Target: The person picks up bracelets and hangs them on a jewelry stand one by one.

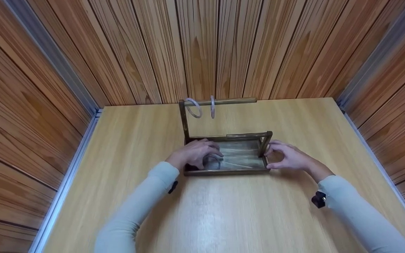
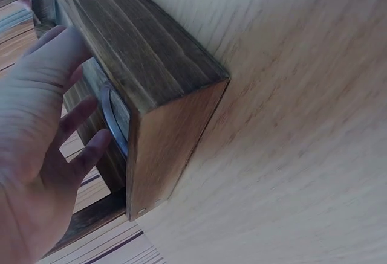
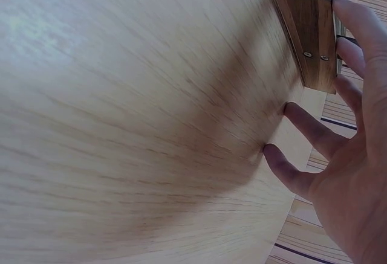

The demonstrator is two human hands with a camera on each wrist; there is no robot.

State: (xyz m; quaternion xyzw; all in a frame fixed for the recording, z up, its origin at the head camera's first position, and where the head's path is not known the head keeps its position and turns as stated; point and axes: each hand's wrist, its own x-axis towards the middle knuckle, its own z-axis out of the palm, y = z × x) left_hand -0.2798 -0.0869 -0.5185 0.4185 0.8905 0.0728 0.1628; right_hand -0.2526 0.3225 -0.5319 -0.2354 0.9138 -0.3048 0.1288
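Note:
A dark brown wooden rack stands on the table; its shallow tray (image 1: 230, 172) faces me and a tall post carries a horizontal bar (image 1: 236, 101). Two pale rings (image 1: 212, 107) hang on that bar. Another ring (image 2: 112, 116) is inside the tray, towards its left end. Over it reaches my left hand (image 1: 199, 153), thumb and fingers around the ring; whether they pinch it is hidden. My right hand (image 1: 288, 155) touches the tray's right end, thumb at the front corner. In the right wrist view its other fingers (image 3: 290, 170) are spread, two reaching down to the table.
The light wooden table (image 1: 216, 214) carries the rack near its middle. Wood-panelled walls (image 1: 202, 52) rise at the back and both sides, with metal rails (image 1: 70, 168) along the side edges. A shorter post (image 1: 265, 144) rises at the tray's right end.

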